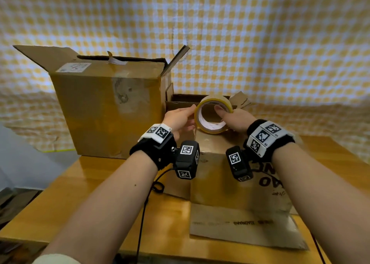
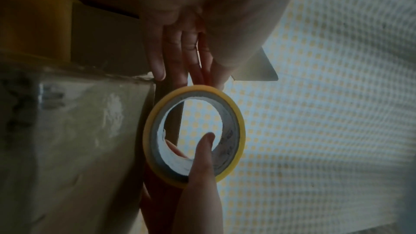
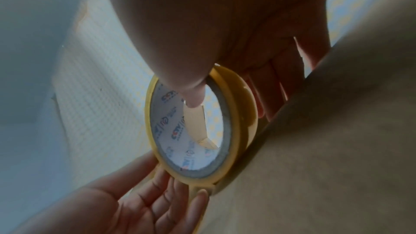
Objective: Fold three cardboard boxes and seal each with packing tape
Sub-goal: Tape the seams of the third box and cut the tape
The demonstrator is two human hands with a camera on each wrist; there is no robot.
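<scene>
A roll of yellow packing tape [image 1: 210,126] stands on edge on top of a closed brown cardboard box [image 1: 216,175] at the table's middle. My right hand [image 1: 226,113] grips the roll, thumb [image 3: 193,92] hooked through its white core [image 3: 171,131] and fingers [image 3: 270,84] behind the outer face. My left hand [image 1: 186,117] touches the roll's left rim with straight fingers [image 3: 171,195]; thumb above, fingers below. In the left wrist view the roll [image 2: 239,131] hangs below my left fingers [image 2: 175,51]. Whether a free tape end is lifted, I cannot tell.
A tall cardboard box [image 1: 106,107] with raised top flaps stands at the left. A small open box [image 1: 180,100] sits behind the roll. A flat cardboard sheet [image 1: 240,227] lies on the wooden table [image 1: 100,193] in front. A checked cloth [image 1: 280,53] hangs behind.
</scene>
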